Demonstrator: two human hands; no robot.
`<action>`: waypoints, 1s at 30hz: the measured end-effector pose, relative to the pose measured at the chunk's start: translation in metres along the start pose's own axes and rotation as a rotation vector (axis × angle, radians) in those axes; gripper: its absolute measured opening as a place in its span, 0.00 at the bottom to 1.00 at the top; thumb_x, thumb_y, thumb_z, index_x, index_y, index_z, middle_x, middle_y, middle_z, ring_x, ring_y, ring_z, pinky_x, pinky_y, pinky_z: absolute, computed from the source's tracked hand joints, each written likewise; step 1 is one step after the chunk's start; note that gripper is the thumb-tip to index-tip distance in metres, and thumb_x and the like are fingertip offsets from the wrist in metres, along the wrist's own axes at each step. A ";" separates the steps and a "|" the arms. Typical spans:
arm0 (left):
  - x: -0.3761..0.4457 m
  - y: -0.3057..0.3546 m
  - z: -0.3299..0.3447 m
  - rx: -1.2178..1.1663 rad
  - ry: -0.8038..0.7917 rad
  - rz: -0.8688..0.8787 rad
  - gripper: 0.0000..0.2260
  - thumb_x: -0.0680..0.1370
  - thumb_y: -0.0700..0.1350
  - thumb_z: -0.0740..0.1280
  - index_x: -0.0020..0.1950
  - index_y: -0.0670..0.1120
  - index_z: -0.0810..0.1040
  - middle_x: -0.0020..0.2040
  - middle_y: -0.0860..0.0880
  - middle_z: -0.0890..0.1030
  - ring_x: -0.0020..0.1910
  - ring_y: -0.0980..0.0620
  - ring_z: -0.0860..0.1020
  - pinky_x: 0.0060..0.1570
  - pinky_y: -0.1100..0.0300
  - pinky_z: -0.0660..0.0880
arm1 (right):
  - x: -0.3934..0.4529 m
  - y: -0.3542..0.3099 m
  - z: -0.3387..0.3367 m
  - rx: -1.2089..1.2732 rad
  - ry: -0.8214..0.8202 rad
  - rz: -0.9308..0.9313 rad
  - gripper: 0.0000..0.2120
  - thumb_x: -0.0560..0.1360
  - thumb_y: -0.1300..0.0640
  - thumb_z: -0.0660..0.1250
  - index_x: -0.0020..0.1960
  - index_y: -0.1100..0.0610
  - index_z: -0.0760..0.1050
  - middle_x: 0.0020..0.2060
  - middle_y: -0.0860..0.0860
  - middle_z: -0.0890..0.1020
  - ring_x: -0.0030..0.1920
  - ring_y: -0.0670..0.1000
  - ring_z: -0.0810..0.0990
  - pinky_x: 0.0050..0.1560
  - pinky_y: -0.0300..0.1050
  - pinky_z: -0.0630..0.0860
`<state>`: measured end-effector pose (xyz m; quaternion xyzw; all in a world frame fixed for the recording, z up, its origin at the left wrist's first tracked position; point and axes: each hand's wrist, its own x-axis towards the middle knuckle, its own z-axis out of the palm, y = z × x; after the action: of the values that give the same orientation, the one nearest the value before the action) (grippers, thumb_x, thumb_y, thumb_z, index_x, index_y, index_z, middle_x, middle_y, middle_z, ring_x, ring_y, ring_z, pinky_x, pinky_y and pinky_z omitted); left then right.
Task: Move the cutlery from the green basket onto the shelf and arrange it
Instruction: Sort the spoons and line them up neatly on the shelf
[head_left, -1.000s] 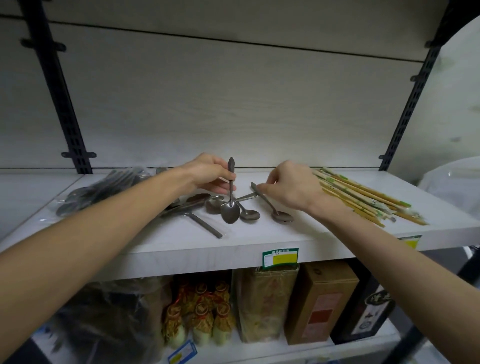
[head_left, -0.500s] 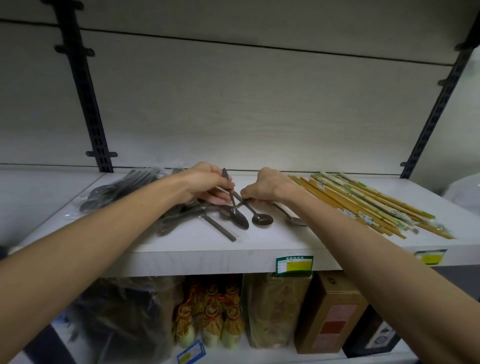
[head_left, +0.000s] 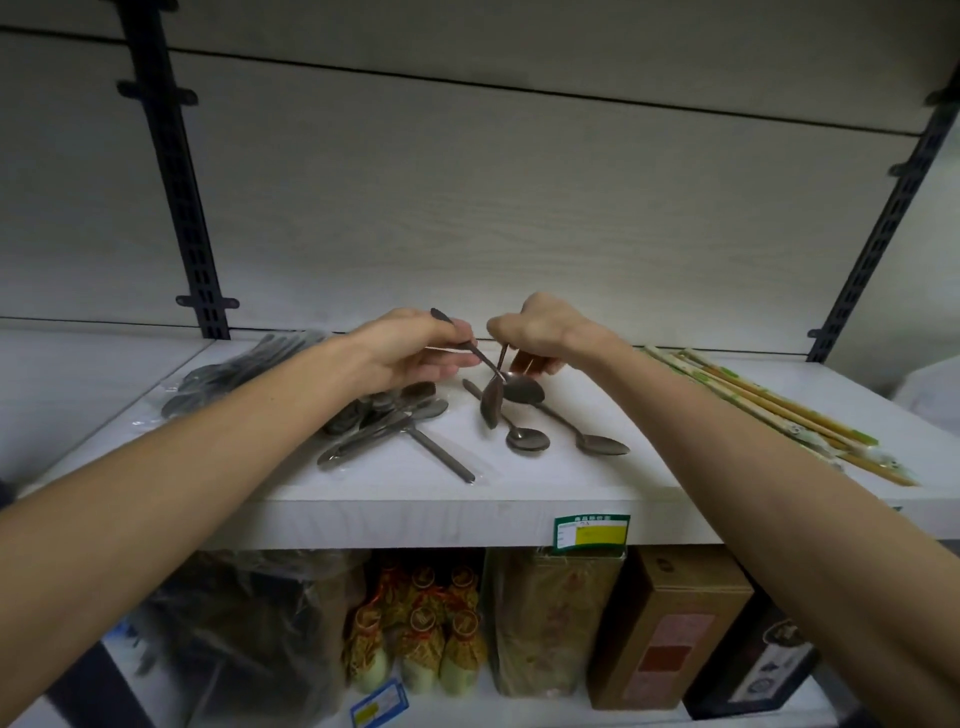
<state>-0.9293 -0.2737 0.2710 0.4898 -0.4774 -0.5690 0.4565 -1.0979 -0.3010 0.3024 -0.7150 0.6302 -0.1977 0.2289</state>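
Both hands pinch spoons over the white shelf (head_left: 395, 499).
Left hand (head_left: 410, 348) pinches one spoon (head_left: 511, 384), right hand (head_left: 540, 332) another spoon (head_left: 492, 400); the green-yellow price tag (head_left: 591, 532) on the front edge is unreadable.

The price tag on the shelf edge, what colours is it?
Green border with a yellow patch, clearest in the head view.

Dim, flat overhead light; soft shadows under the shelf (head_left: 395, 512). Strong wide-angle bending at the edges, slight blur in the corners.
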 end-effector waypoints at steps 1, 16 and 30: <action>0.000 0.001 0.001 -0.041 0.007 0.000 0.06 0.81 0.39 0.68 0.58 0.42 0.79 0.45 0.49 0.86 0.46 0.52 0.87 0.31 0.66 0.78 | 0.000 0.002 -0.002 0.035 0.029 -0.007 0.12 0.73 0.52 0.64 0.43 0.61 0.76 0.34 0.57 0.85 0.31 0.57 0.81 0.29 0.42 0.75; -0.002 -0.004 0.002 0.176 0.031 0.024 0.09 0.78 0.37 0.72 0.58 0.39 0.80 0.49 0.44 0.87 0.39 0.54 0.85 0.29 0.66 0.79 | -0.010 0.038 -0.005 0.486 0.024 -0.009 0.05 0.72 0.60 0.66 0.37 0.59 0.76 0.32 0.54 0.85 0.27 0.50 0.79 0.31 0.40 0.78; 0.002 -0.016 0.003 0.687 0.140 0.060 0.10 0.77 0.44 0.74 0.53 0.39 0.81 0.42 0.44 0.87 0.31 0.52 0.80 0.27 0.61 0.71 | -0.015 0.023 0.005 0.038 0.008 -0.197 0.07 0.72 0.61 0.73 0.38 0.59 0.77 0.33 0.55 0.84 0.27 0.52 0.82 0.24 0.38 0.74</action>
<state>-0.9331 -0.2736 0.2552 0.6385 -0.6225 -0.3266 0.3132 -1.1154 -0.2879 0.2848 -0.7683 0.5540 -0.2339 0.2194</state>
